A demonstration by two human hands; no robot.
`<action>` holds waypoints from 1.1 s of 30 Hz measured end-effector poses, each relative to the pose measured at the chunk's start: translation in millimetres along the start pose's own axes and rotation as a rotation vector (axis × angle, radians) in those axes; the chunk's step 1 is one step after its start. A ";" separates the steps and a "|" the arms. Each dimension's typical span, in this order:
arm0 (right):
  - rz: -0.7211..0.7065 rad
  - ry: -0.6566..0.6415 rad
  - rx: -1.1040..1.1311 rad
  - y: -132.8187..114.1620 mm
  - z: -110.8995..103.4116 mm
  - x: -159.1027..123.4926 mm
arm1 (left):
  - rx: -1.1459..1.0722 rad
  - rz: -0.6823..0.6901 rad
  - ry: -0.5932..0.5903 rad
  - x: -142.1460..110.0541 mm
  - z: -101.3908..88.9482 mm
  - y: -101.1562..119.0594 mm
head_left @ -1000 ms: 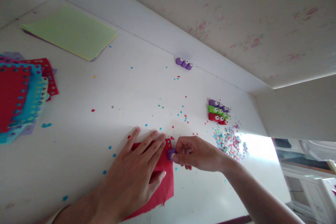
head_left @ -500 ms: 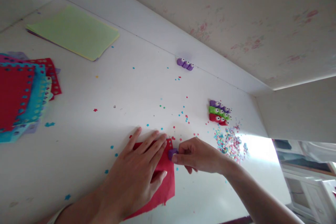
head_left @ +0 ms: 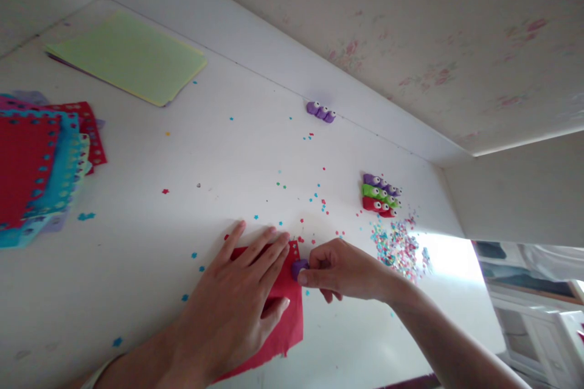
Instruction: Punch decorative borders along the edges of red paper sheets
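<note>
A sheet of red paper (head_left: 292,316) lies on the white table, its upper edge showing a few small punched holes. Across it my left hand (head_left: 241,295) rests flat with fingers spread, pressing the sheet down. At the paper's right edge, near its upper corner, sits a small purple paper punch (head_left: 298,267). My right hand (head_left: 337,270) grips this punch between thumb and bent fingers, which hide most of it. Loose confetti pieces (head_left: 300,239) lie just above that corner.
More paper punches (head_left: 382,194) in purple, green and red stand in rows at right, beside a confetti pile (head_left: 396,249). Another purple group (head_left: 321,112) sits by the wall. Punched coloured sheets (head_left: 27,164) lie at left, and a pale green paper stack (head_left: 132,58) lies behind.
</note>
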State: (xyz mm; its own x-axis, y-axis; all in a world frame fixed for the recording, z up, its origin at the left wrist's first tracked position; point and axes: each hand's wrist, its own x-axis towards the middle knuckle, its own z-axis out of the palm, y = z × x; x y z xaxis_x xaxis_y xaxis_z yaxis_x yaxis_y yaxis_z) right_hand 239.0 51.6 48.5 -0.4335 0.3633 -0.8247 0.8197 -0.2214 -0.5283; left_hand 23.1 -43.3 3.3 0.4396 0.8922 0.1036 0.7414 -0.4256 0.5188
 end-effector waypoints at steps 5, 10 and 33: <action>0.017 -0.015 0.012 1.3 -0.6 2.8 | -0.007 0.003 0.000 0.1 -0.4 0.5; 0.044 -0.054 0.038 -0.5 -4.0 5.8 | -0.006 -0.009 -0.023 0.3 -2.3 2.1; 0.085 -0.075 -0.050 -15.9 -7.5 8.1 | 0.094 0.288 0.156 12.1 6.0 22.0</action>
State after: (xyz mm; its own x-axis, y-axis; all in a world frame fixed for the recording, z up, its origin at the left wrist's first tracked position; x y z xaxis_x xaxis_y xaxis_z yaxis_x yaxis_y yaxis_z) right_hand 225.3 64.9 51.7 -0.3865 0.2758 -0.8801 0.8718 -0.2022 -0.4462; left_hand 47.8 -42.8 10.9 0.5604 0.7423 0.3673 0.6445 -0.6694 0.3696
